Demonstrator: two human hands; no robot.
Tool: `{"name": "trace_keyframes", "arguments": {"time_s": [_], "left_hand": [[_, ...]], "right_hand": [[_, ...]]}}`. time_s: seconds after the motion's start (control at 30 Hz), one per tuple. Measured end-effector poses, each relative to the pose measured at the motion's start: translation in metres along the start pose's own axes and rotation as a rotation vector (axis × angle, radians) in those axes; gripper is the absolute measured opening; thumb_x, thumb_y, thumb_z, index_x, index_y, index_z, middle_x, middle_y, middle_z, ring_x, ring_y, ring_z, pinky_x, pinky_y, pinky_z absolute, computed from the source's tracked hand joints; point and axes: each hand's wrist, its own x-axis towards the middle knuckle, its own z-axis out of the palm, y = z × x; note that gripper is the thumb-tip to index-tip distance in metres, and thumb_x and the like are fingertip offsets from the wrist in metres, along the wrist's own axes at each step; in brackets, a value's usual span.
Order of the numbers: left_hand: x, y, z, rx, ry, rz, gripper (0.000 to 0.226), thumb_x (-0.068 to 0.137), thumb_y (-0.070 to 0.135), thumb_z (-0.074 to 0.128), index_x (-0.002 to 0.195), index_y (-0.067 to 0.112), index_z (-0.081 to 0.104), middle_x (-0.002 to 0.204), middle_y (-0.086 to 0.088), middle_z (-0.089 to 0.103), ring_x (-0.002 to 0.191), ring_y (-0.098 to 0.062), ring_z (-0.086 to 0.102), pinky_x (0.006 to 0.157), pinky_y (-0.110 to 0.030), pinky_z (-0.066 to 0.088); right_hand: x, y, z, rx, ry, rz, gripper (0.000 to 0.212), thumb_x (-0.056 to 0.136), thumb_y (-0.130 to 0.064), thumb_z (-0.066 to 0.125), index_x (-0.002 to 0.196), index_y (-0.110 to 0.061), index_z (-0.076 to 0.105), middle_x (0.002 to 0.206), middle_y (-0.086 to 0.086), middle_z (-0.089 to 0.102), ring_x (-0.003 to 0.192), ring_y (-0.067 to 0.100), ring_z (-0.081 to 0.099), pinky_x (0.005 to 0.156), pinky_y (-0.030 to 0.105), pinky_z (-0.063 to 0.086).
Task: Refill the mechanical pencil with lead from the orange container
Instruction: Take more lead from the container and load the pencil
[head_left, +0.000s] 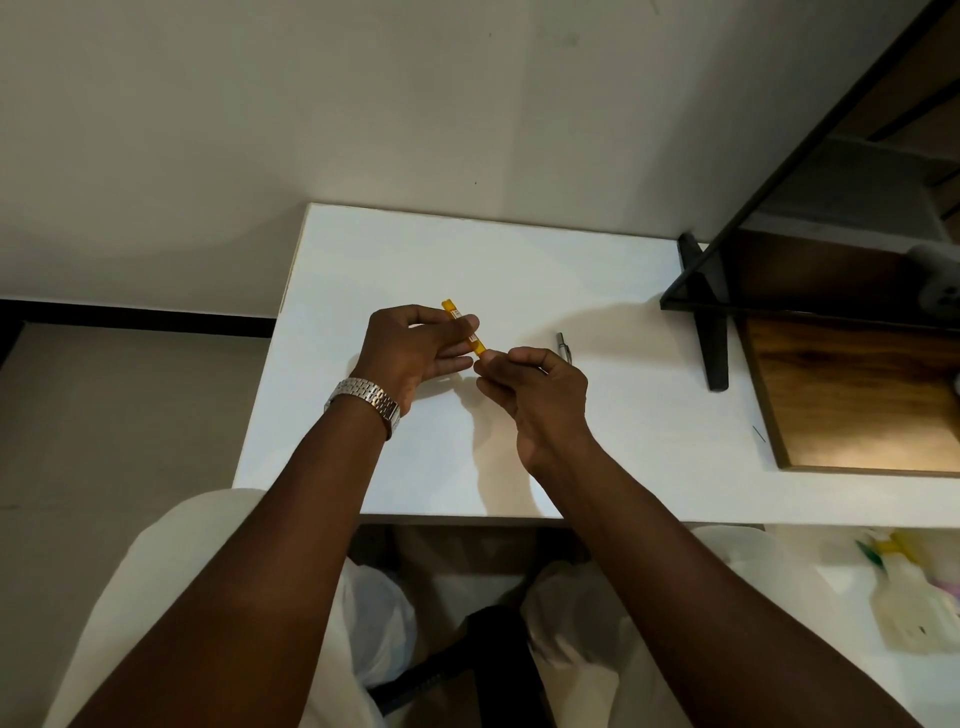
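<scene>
My left hand (410, 345) holds a thin orange lead container (457, 317) a little above the white table (519, 270); its far end sticks out past my fingers. The fingertips of my right hand (535, 384) pinch the container's near end, so both hands grip it. A grey mechanical pencil (563, 347) lies on the table just right of my right hand, partly hidden behind it. A metal watch (366, 397) is on my left wrist.
A black shelf frame with a leg (714, 332) stands on the table at the right, next to a wooden board (857, 395). A thin dark sliver, perhaps a lead, (759, 434) lies by the board. The wall is close behind the table.
</scene>
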Motion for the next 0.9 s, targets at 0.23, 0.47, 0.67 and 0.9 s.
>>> {"name": "trace_keyframes", "arguments": {"time_s": [0.23,0.47,0.67,0.9], "left_hand": [[-0.002,-0.001,0.004,0.016,-0.016,-0.006,0.035,0.076,0.007,0.089,0.104,-0.004,0.071,0.090,-0.015,0.083,0.078,-0.026,0.081,0.062,-0.031,0.064],[-0.002,-0.009,-0.001,0.309,0.024,0.028,0.024,0.078,0.026,0.089,0.091,0.007,0.082,0.083,-0.011,0.082,0.071,-0.016,0.079,0.055,-0.025,0.058],[0.001,-0.017,-0.003,0.571,0.049,0.093,0.006,0.080,0.012,0.080,0.080,0.008,0.084,0.074,-0.021,0.077,0.058,-0.024,0.063,0.065,-0.035,0.062],[0.000,-0.017,-0.003,0.677,0.083,0.180,0.007,0.077,0.006,0.081,0.083,0.003,0.083,0.080,-0.022,0.079,0.059,-0.022,0.069,0.053,-0.020,0.060]], "right_hand": [[0.003,0.002,-0.003,0.012,-0.011,-0.016,0.023,0.085,0.009,0.079,0.080,-0.009,0.066,0.094,0.023,0.074,0.088,0.036,0.076,0.085,0.042,0.063],[0.011,0.016,-0.002,-0.092,-0.012,0.031,0.022,0.077,0.009,0.084,0.080,-0.009,0.071,0.096,0.030,0.075,0.084,0.039,0.075,0.085,0.045,0.065],[0.024,0.036,0.002,-0.363,0.032,-0.062,0.016,0.075,-0.002,0.089,0.084,0.001,0.075,0.084,0.022,0.079,0.075,0.035,0.079,0.074,0.041,0.068],[0.034,0.037,0.003,-0.528,0.003,-0.177,0.019,0.076,-0.008,0.091,0.078,-0.004,0.072,0.078,0.018,0.079,0.068,0.031,0.080,0.067,0.039,0.068]]}}
